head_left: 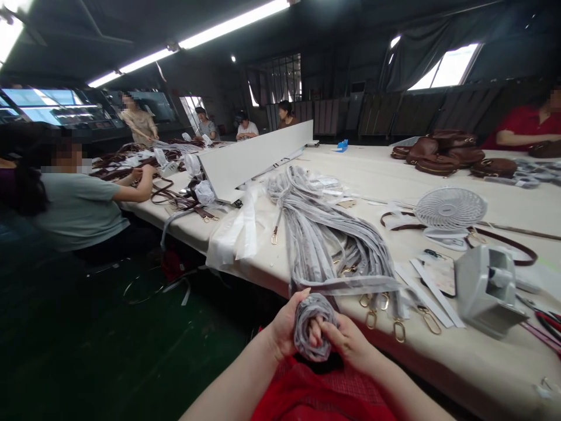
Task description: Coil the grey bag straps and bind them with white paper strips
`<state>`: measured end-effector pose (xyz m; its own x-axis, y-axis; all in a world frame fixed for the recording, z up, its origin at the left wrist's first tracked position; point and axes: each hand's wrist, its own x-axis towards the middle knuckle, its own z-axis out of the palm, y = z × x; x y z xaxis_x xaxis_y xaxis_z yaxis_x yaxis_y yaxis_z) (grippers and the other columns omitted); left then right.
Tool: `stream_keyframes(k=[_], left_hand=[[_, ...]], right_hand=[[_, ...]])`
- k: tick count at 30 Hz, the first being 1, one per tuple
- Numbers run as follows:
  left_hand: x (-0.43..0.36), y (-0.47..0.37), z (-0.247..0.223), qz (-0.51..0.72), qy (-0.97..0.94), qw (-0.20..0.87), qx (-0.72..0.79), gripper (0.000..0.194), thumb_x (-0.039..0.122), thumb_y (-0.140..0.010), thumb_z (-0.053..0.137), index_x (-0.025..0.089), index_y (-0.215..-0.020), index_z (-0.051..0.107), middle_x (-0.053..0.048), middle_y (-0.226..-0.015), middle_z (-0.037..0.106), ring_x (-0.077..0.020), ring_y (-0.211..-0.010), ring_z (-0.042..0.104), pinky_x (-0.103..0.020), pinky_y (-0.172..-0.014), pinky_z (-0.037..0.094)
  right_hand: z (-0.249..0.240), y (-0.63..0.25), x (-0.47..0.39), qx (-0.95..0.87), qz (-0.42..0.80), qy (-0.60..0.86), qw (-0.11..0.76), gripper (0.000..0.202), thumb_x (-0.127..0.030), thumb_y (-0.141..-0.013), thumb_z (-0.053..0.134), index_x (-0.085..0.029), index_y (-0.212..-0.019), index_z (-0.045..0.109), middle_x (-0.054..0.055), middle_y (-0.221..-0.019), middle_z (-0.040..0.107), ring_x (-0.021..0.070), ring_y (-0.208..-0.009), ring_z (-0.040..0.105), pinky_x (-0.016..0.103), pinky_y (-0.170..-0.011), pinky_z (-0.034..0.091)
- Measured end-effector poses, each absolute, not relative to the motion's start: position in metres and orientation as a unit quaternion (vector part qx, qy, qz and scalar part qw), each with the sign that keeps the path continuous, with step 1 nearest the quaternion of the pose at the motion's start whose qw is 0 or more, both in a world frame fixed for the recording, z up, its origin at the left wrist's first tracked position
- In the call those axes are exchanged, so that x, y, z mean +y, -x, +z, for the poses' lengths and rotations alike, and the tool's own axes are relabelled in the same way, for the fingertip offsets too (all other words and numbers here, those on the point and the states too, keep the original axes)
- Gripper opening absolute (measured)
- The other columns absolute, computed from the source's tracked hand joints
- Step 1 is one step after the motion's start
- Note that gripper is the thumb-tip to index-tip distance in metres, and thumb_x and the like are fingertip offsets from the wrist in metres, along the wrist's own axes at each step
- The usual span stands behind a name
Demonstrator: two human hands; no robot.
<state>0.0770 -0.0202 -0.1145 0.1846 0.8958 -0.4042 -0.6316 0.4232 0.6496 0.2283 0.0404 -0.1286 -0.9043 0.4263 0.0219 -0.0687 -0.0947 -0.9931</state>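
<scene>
Between my two hands is a coiled strap (313, 304) in cloudy plastic wrap, held just off the table's front edge above my lap. My left hand (286, 327) wraps around the coil's left side, thumb on top. My right hand (350, 345) grips its right side, with fingers pushed into the middle of the roll. Right behind the coil lies a pile of plastic-wrapped straps (333, 234). Several gold metal clasps (398, 331) hang from the pile over the front edge.
To the right are a tape dispenser (486, 289), a white fan (451, 209), a phone (439, 272) and white strips (432, 292). Brown leather bags (447, 152) sit farther back. A white board (258, 158) divides the table (372, 166). A person in light green (83, 199) works at left.
</scene>
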Motion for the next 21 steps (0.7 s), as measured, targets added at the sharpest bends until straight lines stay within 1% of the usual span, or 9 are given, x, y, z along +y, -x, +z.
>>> stream_keyframes(k=[3,4,6,7,9,12,15,18,21], left_hand=[[-0.02,-0.084,-0.104,0.598,-0.204,0.618,0.468,0.054,0.063,-0.081,0.061,0.01,-0.071,0.067,-0.004,-0.058,0.066,-0.0125,-0.051,0.056,-0.023,-0.053,0.043],[-0.02,-0.086,-0.1,0.622,-0.229,0.551,0.507,0.048,0.059,-0.079,0.066,0.011,-0.078,0.068,-0.004,-0.067,0.069,-0.0125,-0.058,0.058,-0.022,-0.058,0.045],[-0.02,-0.093,-0.095,0.625,-0.279,0.461,0.565,0.047,0.058,-0.08,0.065,0.013,-0.092,0.069,-0.004,-0.076,0.07,-0.0128,-0.063,0.06,-0.022,-0.06,0.047],[-0.02,-0.097,-0.094,0.606,-0.298,0.454,0.581,0.051,0.061,-0.08,0.062,0.013,-0.099,0.068,-0.002,-0.073,0.068,-0.0125,-0.059,0.059,-0.022,-0.057,0.046],[-0.02,-0.106,-0.095,0.573,-0.316,0.465,0.597,0.058,0.066,-0.08,0.058,0.014,-0.106,0.065,0.003,-0.056,0.059,-0.0098,-0.043,0.049,-0.021,-0.044,0.039],[-0.019,-0.118,-0.103,0.557,-0.31,0.466,0.614,0.064,0.071,-0.075,0.061,0.013,-0.101,0.066,0.009,-0.04,0.041,-0.007,-0.033,0.034,-0.018,-0.037,0.027],[-0.026,-0.125,-0.118,0.539,-0.285,0.486,0.626,0.072,0.078,-0.069,0.059,0.012,-0.096,0.065,0.009,-0.038,0.039,-0.0069,-0.033,0.03,-0.019,-0.035,0.022],[-0.042,-0.13,-0.14,0.503,-0.274,0.512,0.64,0.074,0.081,-0.07,0.055,0.013,-0.097,0.066,0.007,-0.04,0.043,-0.0079,-0.033,0.032,-0.02,-0.035,0.023],[-0.061,-0.134,-0.163,0.461,-0.307,0.537,0.637,0.072,0.082,-0.071,0.054,0.015,-0.093,0.071,0.002,-0.049,0.054,-0.0112,-0.042,0.043,-0.021,-0.042,0.034]], right_hand=[[-0.128,-0.236,0.05,-0.666,0.699,0.183,0.187,0.044,-0.06,-0.09,0.051,-0.018,-0.083,0.06,0.004,-0.079,0.062,0.018,-0.072,0.054,0.029,-0.069,0.047],[-0.129,-0.238,0.053,-0.669,0.692,0.194,0.187,0.042,-0.058,-0.09,0.054,-0.017,-0.084,0.061,0.003,-0.08,0.062,0.0178,-0.072,0.054,0.029,-0.069,0.046],[-0.133,-0.241,0.055,-0.673,0.689,0.203,0.179,0.04,-0.055,-0.09,0.056,-0.017,-0.082,0.062,0.002,-0.077,0.062,0.0171,-0.071,0.054,0.028,-0.068,0.046],[-0.134,-0.242,0.055,-0.673,0.69,0.203,0.172,0.04,-0.055,-0.09,0.055,-0.017,-0.079,0.062,0.002,-0.074,0.062,0.0164,-0.068,0.054,0.028,-0.066,0.046],[-0.133,-0.242,0.051,-0.673,0.691,0.204,0.167,0.043,-0.055,-0.092,0.052,-0.017,-0.076,0.062,0.002,-0.073,0.064,0.016,-0.065,0.056,0.027,-0.065,0.047],[-0.124,-0.247,0.041,-0.678,0.683,0.214,0.168,0.045,-0.056,-0.093,0.049,-0.017,-0.077,0.066,0.003,-0.075,0.068,0.0181,-0.069,0.062,0.029,-0.069,0.05],[-0.115,-0.268,0.041,-0.726,0.637,0.218,0.138,0.038,-0.05,-0.093,0.053,-0.018,-0.092,0.071,0.004,-0.088,0.073,0.0217,-0.085,0.067,0.031,-0.081,0.053],[-0.111,-0.31,0.069,-0.788,0.473,0.351,0.178,0.033,-0.045,-0.095,0.05,-0.021,-0.109,0.068,0.006,-0.103,0.073,0.0219,-0.095,0.067,0.031,-0.086,0.052],[-0.114,-0.357,0.121,-0.758,0.242,0.552,0.25,0.04,-0.044,-0.098,0.037,-0.019,-0.101,0.068,0.009,-0.096,0.073,0.0225,-0.089,0.068,0.031,-0.081,0.053]])
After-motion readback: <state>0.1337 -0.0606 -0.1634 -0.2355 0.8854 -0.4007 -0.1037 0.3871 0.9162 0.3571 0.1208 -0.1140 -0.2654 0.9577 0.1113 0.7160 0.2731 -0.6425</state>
